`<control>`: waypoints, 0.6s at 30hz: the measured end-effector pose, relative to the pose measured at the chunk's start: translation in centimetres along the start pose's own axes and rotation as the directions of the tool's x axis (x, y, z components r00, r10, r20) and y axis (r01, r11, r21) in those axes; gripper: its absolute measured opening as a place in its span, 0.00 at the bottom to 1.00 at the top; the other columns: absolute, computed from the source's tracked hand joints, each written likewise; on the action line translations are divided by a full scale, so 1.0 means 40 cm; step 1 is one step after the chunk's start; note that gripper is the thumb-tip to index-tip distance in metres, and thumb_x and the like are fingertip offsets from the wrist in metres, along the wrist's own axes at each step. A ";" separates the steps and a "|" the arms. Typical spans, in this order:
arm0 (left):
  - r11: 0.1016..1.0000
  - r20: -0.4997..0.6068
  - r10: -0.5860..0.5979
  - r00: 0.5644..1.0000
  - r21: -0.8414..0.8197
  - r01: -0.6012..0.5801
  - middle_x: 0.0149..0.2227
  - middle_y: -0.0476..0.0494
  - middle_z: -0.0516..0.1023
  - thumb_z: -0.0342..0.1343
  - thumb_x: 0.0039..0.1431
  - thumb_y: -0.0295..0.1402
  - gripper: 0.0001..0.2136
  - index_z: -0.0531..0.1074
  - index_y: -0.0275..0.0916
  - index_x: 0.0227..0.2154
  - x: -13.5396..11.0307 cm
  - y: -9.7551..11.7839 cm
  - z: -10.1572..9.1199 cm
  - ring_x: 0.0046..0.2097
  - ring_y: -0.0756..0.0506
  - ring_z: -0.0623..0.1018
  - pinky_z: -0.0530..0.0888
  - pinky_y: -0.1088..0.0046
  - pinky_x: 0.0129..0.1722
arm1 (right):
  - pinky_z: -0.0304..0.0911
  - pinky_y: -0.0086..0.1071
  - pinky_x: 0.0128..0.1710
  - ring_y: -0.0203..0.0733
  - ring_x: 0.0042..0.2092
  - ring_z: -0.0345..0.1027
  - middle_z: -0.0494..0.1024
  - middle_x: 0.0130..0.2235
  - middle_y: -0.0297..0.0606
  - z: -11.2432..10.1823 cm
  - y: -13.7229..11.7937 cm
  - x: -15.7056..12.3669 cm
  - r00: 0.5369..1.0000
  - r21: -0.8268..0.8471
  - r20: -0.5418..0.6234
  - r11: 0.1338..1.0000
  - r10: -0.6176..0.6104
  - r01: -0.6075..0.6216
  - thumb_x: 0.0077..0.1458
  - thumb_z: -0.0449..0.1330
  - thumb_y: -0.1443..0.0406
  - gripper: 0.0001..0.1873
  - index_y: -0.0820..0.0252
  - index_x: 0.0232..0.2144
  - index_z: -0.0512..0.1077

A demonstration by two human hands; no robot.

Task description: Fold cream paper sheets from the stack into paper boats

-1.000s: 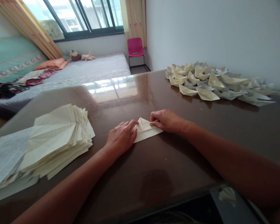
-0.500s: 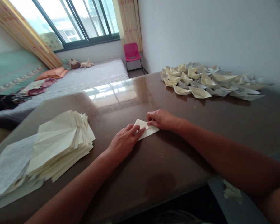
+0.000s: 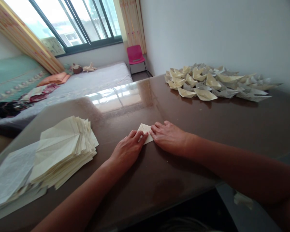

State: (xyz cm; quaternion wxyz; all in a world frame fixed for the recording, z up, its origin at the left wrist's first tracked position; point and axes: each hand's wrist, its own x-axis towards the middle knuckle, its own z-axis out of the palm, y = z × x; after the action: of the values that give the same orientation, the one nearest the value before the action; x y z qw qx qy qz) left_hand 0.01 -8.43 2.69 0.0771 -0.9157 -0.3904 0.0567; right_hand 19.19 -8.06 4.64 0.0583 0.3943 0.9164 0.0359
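A small piece of folded cream paper (image 3: pixel 145 128) lies on the brown table, its pointed top facing away from me. My left hand (image 3: pixel 130 144) holds its left side, thumb and fingertips closed on it. Over the right side lies my right hand (image 3: pixel 168 137), fingers together and pressing the paper down; that part of the paper is hidden beneath them. The two hands' fingertips nearly meet at the middle of the fold.
To the left sits a thick stack of cream paper sheets (image 3: pixel 60 141), with whitish sheets (image 3: pixel 13 175) beside it. Many folded paper boats (image 3: pixel 206 94) crowd the table (image 3: pixel 125 199) at the back right, near the wall. Beyond are a bed (image 3: pixel 106 75) and a pink chair (image 3: pixel 135 55).
My right hand has come down and nearer to me, from pinching the paper's right edge to lying across its right side. My left hand stays in place on the paper.
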 end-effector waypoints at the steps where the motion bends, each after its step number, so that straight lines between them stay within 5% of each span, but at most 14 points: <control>1: 1.000 0.010 -0.002 1.000 0.009 0.002 0.52 0.41 0.69 0.45 0.64 0.26 0.21 0.59 0.39 0.59 -0.002 0.000 -0.001 0.52 0.43 0.67 0.72 0.68 0.49 | 0.60 0.40 0.41 0.50 0.48 0.64 0.72 0.47 0.51 -0.005 -0.001 -0.004 0.999 -0.009 0.025 1.000 0.022 -0.022 0.61 0.49 0.71 0.15 0.64 0.43 0.75; 10: 0.982 0.077 -0.085 0.993 0.175 0.071 0.41 0.38 0.73 0.47 0.61 0.22 0.15 0.70 0.34 0.50 -0.051 -0.005 -0.040 0.43 0.41 0.72 0.73 0.65 0.39 | 0.56 0.44 0.40 0.52 0.47 0.63 0.75 0.42 0.51 -0.018 0.011 -0.014 0.989 -0.036 0.063 0.991 0.131 -0.129 0.57 0.53 0.72 0.13 0.60 0.33 0.77; 14: 0.982 0.028 -0.087 0.996 0.168 0.081 0.41 0.36 0.73 0.47 0.61 0.23 0.13 0.71 0.33 0.46 -0.048 0.004 -0.034 0.45 0.40 0.71 0.72 0.64 0.42 | 0.56 0.42 0.42 0.50 0.48 0.61 0.74 0.44 0.50 0.004 0.002 -0.004 0.998 -0.057 -0.062 0.998 0.024 -0.027 0.59 0.52 0.71 0.12 0.61 0.36 0.76; 18: 0.998 -0.018 -0.045 0.999 0.047 0.046 0.44 0.39 0.72 0.46 0.63 0.25 0.17 0.65 0.38 0.55 -0.028 0.000 -0.014 0.46 0.43 0.70 0.72 0.67 0.43 | 0.57 0.39 0.41 0.48 0.49 0.62 0.73 0.48 0.48 0.010 -0.012 0.002 0.992 -0.035 -0.107 0.997 -0.072 0.068 0.62 0.50 0.70 0.14 0.63 0.44 0.73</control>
State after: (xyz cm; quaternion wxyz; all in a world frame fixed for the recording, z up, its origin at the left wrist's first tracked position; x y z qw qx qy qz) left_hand -0.69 -9.30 3.27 0.1034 -0.9050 -0.4088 0.0564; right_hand 18.86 -8.32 4.17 0.0160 0.3584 0.9308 0.0692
